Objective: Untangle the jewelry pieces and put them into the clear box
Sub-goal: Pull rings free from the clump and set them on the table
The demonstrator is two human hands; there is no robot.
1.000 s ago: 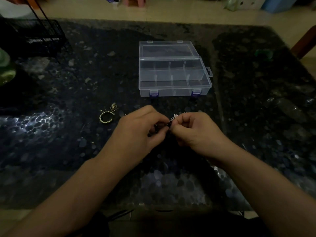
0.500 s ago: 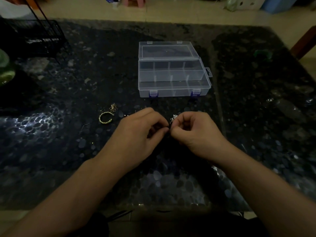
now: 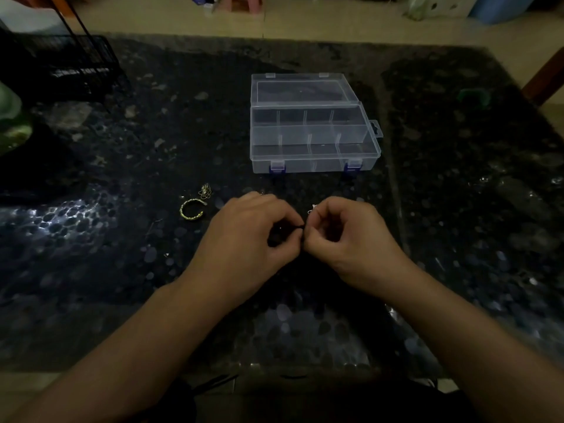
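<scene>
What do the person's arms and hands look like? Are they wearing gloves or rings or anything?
No gloves. Both the left hand and the right hand are bare, and both forearms are bare too, with no sleeves in view. I see no watch or bracelet on either wrist, and no rings on the fingers that show, though the picture is dim. No markings show either.

This looks like a room in a home, dimly lit. The dark pebble-patterned table (image 3: pixel 457 209) has a glossy top that catches a patch of light at its left side, and it stands on a pale tiled floor (image 3: pixel 320 22). Beyond the table's far edge sit a small pink plastic stool (image 3: pixel 245 3) and a blue bin (image 3: pixel 500 6). A black wire rack (image 3: pixel 61 65) rests on the table's far left corner, and a wooden chair leg (image 3: pixel 546 77) shows past its right edge.
</scene>
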